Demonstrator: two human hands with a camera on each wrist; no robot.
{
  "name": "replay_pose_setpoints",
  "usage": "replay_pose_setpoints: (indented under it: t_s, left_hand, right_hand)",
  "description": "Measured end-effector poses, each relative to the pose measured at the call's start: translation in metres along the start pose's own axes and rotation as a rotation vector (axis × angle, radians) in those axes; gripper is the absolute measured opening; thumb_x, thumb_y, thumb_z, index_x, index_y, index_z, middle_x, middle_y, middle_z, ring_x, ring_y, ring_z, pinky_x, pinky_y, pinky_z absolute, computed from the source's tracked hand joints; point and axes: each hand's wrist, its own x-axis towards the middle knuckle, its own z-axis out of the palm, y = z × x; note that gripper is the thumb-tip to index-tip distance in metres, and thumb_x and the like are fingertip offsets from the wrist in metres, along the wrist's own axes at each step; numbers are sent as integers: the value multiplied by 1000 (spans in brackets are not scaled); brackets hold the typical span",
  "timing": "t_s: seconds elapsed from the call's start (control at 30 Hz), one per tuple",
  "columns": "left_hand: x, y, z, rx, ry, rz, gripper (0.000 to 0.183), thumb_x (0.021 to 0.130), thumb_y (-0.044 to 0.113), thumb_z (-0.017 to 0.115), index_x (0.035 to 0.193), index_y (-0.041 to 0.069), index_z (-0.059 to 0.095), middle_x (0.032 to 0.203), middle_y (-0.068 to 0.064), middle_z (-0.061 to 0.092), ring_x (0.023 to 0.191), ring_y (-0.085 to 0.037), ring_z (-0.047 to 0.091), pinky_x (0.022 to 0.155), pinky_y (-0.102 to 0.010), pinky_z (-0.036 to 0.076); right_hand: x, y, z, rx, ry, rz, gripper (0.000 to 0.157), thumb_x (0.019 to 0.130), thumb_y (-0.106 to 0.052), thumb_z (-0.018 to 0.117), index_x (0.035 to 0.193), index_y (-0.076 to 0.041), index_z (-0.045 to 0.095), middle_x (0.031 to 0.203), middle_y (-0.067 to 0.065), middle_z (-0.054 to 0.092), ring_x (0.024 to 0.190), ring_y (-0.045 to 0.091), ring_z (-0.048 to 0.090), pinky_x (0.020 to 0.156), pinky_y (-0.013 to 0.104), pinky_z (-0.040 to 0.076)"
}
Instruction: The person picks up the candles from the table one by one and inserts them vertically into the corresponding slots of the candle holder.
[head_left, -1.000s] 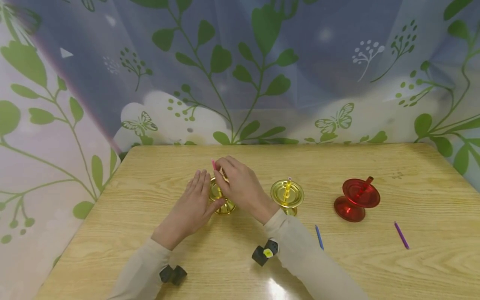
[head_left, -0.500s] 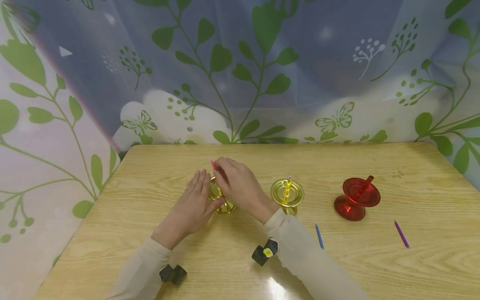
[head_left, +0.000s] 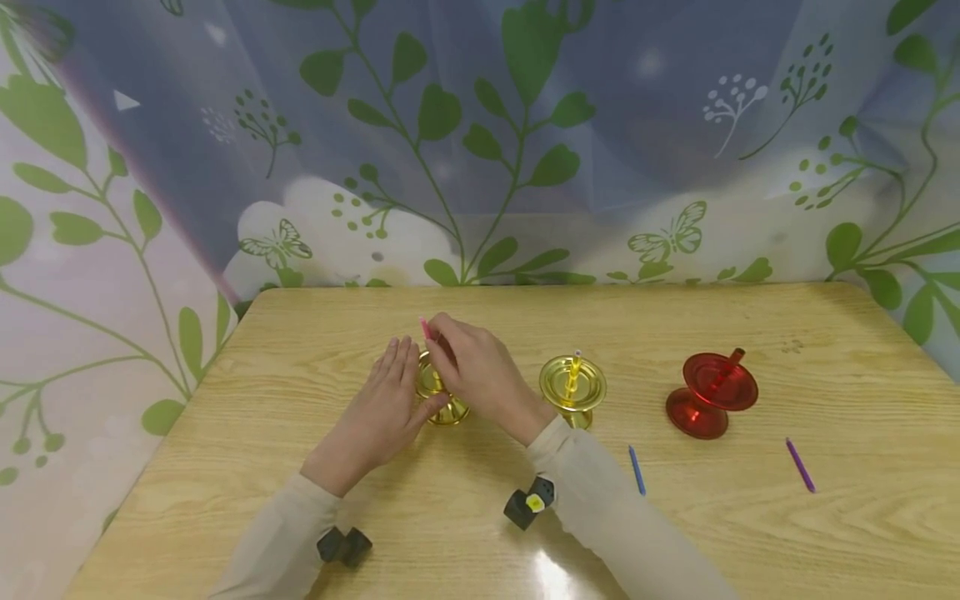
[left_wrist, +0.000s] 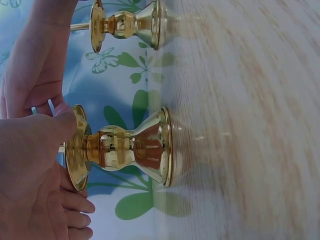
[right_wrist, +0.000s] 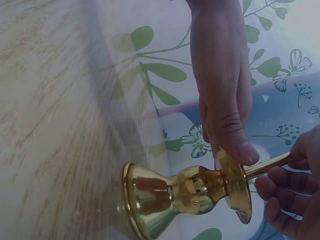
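Left of the table's middle stands a gold candle holder (head_left: 450, 412), upright, with a round drip plate and a thin tube rising from it. My left hand (head_left: 375, 417) holds its plate, thumb on the near rim and long fingers along the far side. Over the tube, my right hand (head_left: 480, 367) pinches a pink candle (head_left: 425, 327) whose upper end sticks out beyond the fingers; its lower end is hidden. In the right wrist view, the right fingertips (right_wrist: 298, 155) are at the tube's top end. The left thumb (left_wrist: 64, 122) overlaps the plate in the left wrist view.
A second gold candle holder (head_left: 553, 385) stands to the right, a pale tip showing at its tube. Farther right, a red candle holder (head_left: 697, 417) stands on the wooden table (head_left: 465, 533). A blue candle (head_left: 637, 471) and a purple candle (head_left: 800, 465) lie nearer the front.
The head view has shifted very slightly. Both hands keep their places at the gold candle holder, with the pink candle still in the right fingers.
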Motion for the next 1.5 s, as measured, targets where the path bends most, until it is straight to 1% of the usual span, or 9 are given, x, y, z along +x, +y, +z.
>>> replay_pose_setpoints:
  t_s: [0.1,0.2,0.33,0.57,0.73,0.87,1.07,1.27,1.5]
  left_hand:
    - [-1,0,0,-1,-3,2,84,101,50,40,148,-14,12,154,-33,11,144,-43,6,114,-56,19]
    - [-1,1,-1,0,-3,5,83,101,49,40,148,-14,12,154,-33,11,144,-44,6,114,-56,19]
    - [0,1,-1,5,0,10,82,101,48,40,148,-14,13,154,-33,11,144,-44,8,114,-55,20]
    - [1,0,-1,3,-6,13,82,101,48,40,148,-13,11,154,-33,10,144,-44,7,114,-56,20]
    - [1,1,-2,1,-2,15,82,101,47,40,148,-14,12,153,-34,12,144,-44,7,114,-55,20]
    - [1,1,-2,-5,-7,12,82,101,47,40,148,-14,12,154,-34,11,144,-44,7,113,-56,20]
    - [0,0,-2,-7,-17,8,82,101,48,40,148,-14,12,154,-33,10,144,-43,6,113,-56,20]
    - [0,0,-2,0,-8,9,82,101,47,41,148,-14,13,154,-33,11,144,-43,7,113,-56,20]
    - [0,0,-1,-3,-2,15,82,101,47,41,148,-14,13,154,-34,11,144,-44,7,113,-57,21]
  right_hand:
    - [-1,1,1,22,-6,16,11,99,-13,54,106,-5,58,71,-3,57,59,6,50,55,21,44]
    - [-1,1,1,48,31,11,17,100,-16,54,111,-5,61,70,-3,59,59,6,52,55,21,45]
    - [0,1,0,59,92,-9,16,100,-14,55,108,-6,66,73,-2,64,61,7,54,57,21,47]
    - [0,2,1,53,117,-34,19,96,-12,61,110,-3,69,87,4,71,65,9,60,62,20,50]
    - [-1,5,3,127,137,-44,20,95,-9,61,111,2,69,90,8,71,64,12,61,62,19,51]
    - [-2,7,5,165,141,-42,21,95,-8,61,112,3,69,90,9,72,64,12,60,61,17,50]
    - [-3,7,6,224,137,-27,22,96,-7,60,113,5,67,78,10,69,58,10,58,55,16,49]
    - [-4,7,7,248,121,-13,22,96,-8,59,114,4,66,71,8,66,53,10,56,50,17,48]
    - [-5,9,8,250,91,16,13,98,-10,58,105,-2,65,62,3,60,51,5,52,48,18,44]
